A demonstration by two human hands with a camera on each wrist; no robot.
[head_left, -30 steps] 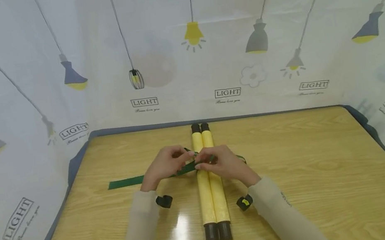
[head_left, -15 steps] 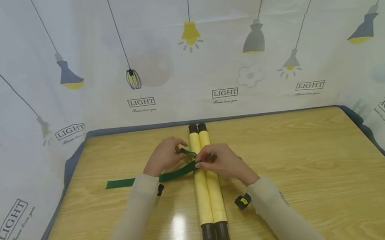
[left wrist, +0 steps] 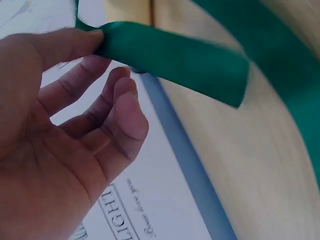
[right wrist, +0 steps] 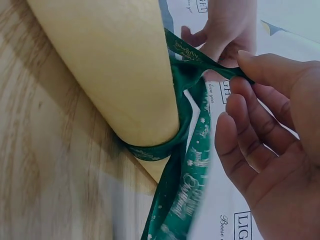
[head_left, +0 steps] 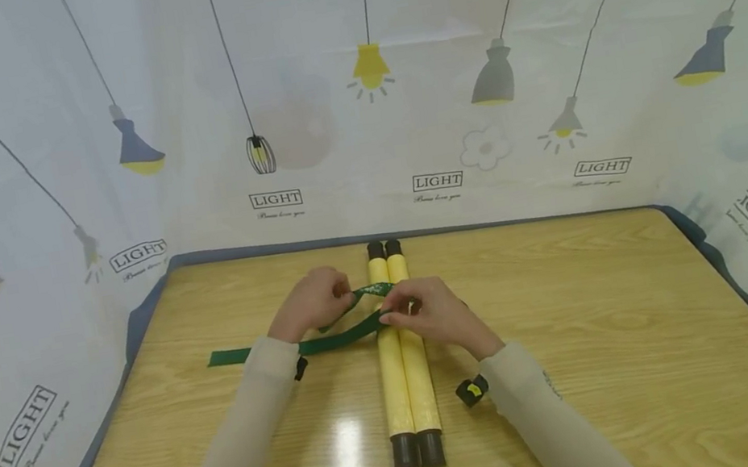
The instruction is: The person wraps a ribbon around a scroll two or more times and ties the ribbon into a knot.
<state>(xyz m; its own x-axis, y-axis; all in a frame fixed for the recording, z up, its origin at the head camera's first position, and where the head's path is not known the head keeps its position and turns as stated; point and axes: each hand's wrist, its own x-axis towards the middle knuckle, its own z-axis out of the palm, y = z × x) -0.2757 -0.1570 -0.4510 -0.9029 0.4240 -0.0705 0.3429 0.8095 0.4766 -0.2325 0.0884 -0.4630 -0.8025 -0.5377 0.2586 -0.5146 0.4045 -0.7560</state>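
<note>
wooden bench (head_left: pixel 577 307) spreads under the left hand (head_left: pixel 311 302) and right hand (head_left: pixel 437 315); two yellow tubes (head_left: pixel 395 385) lie beneath the right; green ribbon (head_left: pixel 341 340), wrapped about the tubes, is pinched by both hands.

- Head view: even, moderate light; whitish glare streaks the counter (head_left: pixel 578 315) between 6 and 7 o'clock; wide-angle stretch toward 9 and 3.
- Left wrist: dimmer; green ribbon (left wrist: pixel 175 59) softly blurred toward 2 o'clock.
- Right wrist: dim; shadow beside yellow tube (right wrist: pixel 115 70) at 9 o'clock.
</note>
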